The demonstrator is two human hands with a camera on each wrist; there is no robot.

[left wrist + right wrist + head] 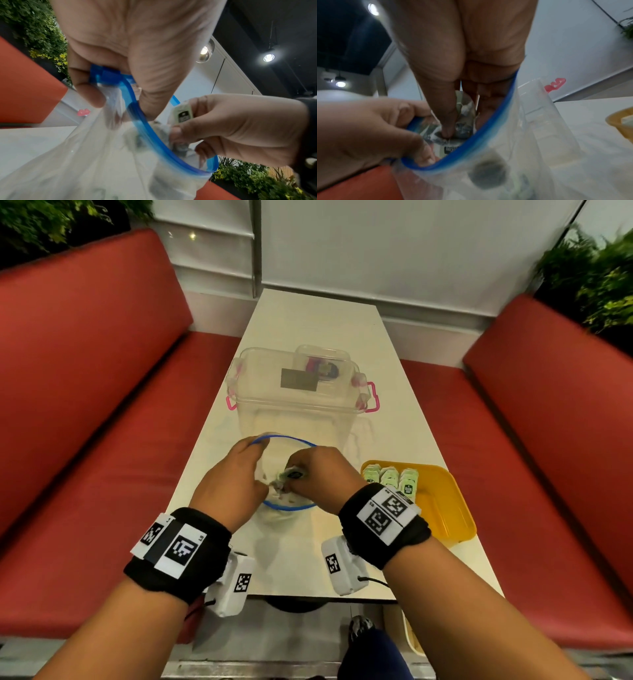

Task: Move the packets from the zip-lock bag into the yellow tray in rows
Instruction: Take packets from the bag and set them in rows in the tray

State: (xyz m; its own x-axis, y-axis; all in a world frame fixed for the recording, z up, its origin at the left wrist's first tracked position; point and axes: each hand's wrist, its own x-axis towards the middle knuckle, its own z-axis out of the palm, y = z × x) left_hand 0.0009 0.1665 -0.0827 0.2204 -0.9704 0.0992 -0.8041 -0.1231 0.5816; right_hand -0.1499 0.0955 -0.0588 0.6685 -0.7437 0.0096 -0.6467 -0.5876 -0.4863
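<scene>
A clear zip-lock bag with a blue rim stands open on the table in front of me. My left hand pinches the bag's blue rim at its left side and holds the mouth open. My right hand reaches into the mouth and grips a bunch of pale green packets, thumb and fingers curled round them. More packets lie lower in the bag. The yellow tray sits to the right with three rows of green packets at its far end.
A clear lidded storage box with pink latches stands just behind the bag. Red bench seats flank the narrow white table. The tray's near half is bare yellow.
</scene>
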